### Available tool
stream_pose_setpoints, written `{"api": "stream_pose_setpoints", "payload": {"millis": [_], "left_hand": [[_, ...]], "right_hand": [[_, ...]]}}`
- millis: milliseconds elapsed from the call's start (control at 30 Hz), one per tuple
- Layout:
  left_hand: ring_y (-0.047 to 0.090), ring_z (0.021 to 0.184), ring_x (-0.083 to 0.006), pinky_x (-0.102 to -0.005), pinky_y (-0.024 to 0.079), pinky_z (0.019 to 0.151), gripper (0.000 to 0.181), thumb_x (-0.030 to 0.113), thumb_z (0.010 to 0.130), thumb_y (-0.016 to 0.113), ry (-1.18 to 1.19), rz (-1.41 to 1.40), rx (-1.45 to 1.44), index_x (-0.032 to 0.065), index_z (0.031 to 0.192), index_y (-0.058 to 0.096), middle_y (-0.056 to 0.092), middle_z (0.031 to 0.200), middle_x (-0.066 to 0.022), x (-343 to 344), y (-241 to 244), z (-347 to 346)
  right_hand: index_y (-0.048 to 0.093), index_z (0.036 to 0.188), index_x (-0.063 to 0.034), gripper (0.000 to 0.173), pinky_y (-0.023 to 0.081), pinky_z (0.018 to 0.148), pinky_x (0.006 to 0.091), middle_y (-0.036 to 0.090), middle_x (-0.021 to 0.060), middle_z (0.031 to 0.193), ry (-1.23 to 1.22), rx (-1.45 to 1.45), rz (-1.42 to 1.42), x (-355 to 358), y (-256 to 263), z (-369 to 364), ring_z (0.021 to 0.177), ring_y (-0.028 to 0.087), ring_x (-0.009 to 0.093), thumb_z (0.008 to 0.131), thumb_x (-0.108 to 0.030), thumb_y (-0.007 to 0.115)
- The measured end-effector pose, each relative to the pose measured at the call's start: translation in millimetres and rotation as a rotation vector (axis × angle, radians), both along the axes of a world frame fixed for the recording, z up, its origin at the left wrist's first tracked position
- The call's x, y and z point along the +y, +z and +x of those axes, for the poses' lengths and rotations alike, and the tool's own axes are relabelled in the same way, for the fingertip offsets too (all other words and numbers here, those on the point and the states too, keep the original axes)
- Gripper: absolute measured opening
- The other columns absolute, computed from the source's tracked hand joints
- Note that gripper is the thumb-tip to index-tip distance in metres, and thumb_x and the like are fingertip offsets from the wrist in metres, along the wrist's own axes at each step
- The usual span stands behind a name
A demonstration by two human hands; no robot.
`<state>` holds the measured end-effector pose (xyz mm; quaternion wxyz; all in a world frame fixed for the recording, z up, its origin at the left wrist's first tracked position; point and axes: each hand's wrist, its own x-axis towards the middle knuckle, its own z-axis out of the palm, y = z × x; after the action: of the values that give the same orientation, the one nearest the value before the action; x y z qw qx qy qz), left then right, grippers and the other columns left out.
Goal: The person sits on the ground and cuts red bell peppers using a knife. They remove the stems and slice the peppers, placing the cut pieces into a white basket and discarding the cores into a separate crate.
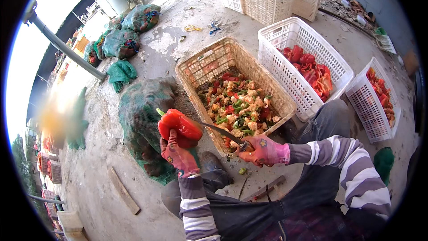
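In my gloved left hand (176,155) is a whole red bell pepper (180,125) with its green stem pointing up and left. My right hand (262,150), in a pink flowered glove, grips a knife (225,134) by its handle. The blade reaches toward the pepper's right end; whether it touches cannot be told. Below and between the hands stands a dirty plastic crate (197,107) holding cut-out pepper cores, seeds and green stems. A green mesh sack (145,117) lies behind my left hand, with dark red shapes inside.
A white crate (281,70) of red pepper pieces stands beyond the core crate, and a smaller white basket (367,107) of pieces is at right. Filled mesh sacks (120,44) lie upper left near a metal pole (67,47). A wooden strip (123,190) lies on the concrete.
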<state>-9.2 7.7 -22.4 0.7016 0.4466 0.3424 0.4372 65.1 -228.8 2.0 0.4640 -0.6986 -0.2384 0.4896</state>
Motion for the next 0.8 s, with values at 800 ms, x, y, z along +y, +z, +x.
{"api": "stream_pose_setpoints", "payload": {"millis": [800], "left_hand": [[0.063, 0.091, -0.0152, -0.0291, 0.050, 0.084, 0.032, 0.016, 0.085, 0.069, -0.710, -0.236, -0.195, -0.0001, 0.111, 0.061, 0.066, 0.102, -0.0064, -35, -22, 4]], "right_hand": [[0.064, 0.071, -0.0033, 0.033, 0.034, 0.034, 0.0248, 0.050, 0.0011, 0.052, -0.037, 0.298, 0.174, 25, -12, 69, 0.040, 0.046, 0.010, 0.080, -0.035, 0.063]]}}
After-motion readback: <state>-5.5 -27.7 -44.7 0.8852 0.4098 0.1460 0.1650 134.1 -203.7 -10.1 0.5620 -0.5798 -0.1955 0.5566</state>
